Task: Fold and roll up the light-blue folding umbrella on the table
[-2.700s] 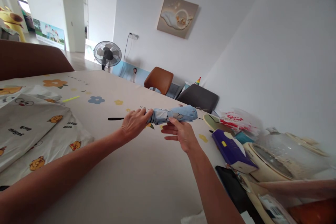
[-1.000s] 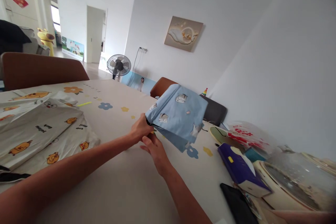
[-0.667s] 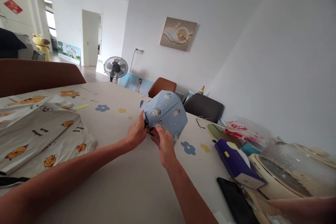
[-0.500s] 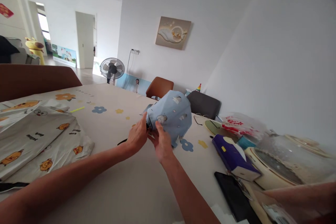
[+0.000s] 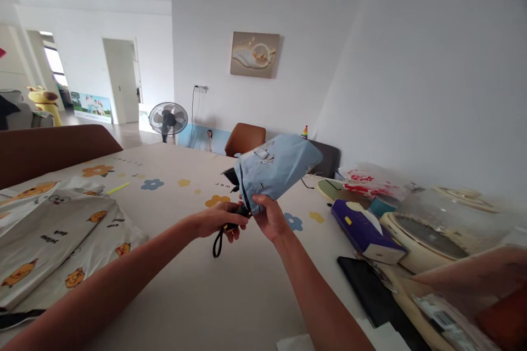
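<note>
A light blue folding umbrella (image 5: pixel 284 167) with small printed figures is held above the table, its cloth loosely gathered and pointing up to the right. My left hand (image 5: pixel 218 218) is closed on its black handle, and a wrist loop (image 5: pixel 218 244) dangles below. Around the cloth's lower edge, next to the handle, my right hand (image 5: pixel 269 218) is wrapped with its thumb on top. Dark inner fabric or rib ends (image 5: pixel 233 176) stick out on the left of the blue cloth.
A white cloth (image 5: pixel 69 236) printed with yellow ducks lies on the left of the table. To the right are a purple tissue box (image 5: pixel 366 230), a black phone-like slab (image 5: pixel 370 290), a glass-lidded pot (image 5: pixel 444 225) and a plastic bag (image 5: pixel 379 181). Chairs (image 5: pixel 247 140) stand beyond.
The umbrella has turned, so its cloth now looks narrower and its black handle shows. My left hand has moved lower onto the handle. The view has shifted slightly.
</note>
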The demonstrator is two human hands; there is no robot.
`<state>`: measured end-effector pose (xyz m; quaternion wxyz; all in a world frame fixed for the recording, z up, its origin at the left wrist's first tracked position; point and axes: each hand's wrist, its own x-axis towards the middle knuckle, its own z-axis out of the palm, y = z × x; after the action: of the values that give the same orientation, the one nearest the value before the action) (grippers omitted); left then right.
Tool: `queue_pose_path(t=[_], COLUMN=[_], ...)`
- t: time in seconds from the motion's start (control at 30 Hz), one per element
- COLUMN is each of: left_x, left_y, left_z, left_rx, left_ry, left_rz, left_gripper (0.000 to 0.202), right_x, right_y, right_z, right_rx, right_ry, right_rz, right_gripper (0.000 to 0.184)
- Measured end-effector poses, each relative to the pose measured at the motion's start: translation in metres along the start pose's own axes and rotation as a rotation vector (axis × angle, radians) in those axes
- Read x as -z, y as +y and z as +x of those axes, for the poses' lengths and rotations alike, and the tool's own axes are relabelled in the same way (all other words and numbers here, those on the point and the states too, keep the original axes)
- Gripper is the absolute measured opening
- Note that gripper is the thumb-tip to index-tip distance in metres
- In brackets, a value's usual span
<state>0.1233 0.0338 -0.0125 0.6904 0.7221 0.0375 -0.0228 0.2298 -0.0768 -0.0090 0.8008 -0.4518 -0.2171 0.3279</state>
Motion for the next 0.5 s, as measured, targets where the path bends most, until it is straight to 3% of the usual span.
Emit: queue_pose_path(t=[0.07,0.13,0.17,0.3,0.43,0.5], left_x=[0.000,-0.004,-0.006,0.002,0.030,0.036], left_y=[0.000,-0.002,-0.003,-0.001,0.000,-0.002], left_z=[-0.004,-0.005,-0.003,0.003,0.004,0.005], left_rx=[-0.014,-0.023,-0.032,-0.110,-0.074,-0.082], left_ry=[-0.140,-0.091,0.028,0.735,1.010,0.995], left_rz=[-0.146,-0.097,0.016,0.596,0.693,0.505], left_gripper=[0.023,0.023,0.023,0.016,0.025,0.021], right_x=[-0.001,0.000,0.003,0.018,0.027,0.026], right_y=[-0.004,-0.007,-0.007,0.004,0.027,0.036], right_z=[-0.006,-0.009,-0.009,-0.002,0.002,0.001], right_rx=[-0.070,-0.113,-0.119,-0.137,-0.217,-0.260], right_ry=[-0.135,-0.238,-0.280,-0.356,-0.268,-0.272], right_rz=[-0.040,-0.067,-0.070,-0.093,-0.233,-0.266], right_gripper=[0.013,0.015,0.017,0.027,0.025,0.022])
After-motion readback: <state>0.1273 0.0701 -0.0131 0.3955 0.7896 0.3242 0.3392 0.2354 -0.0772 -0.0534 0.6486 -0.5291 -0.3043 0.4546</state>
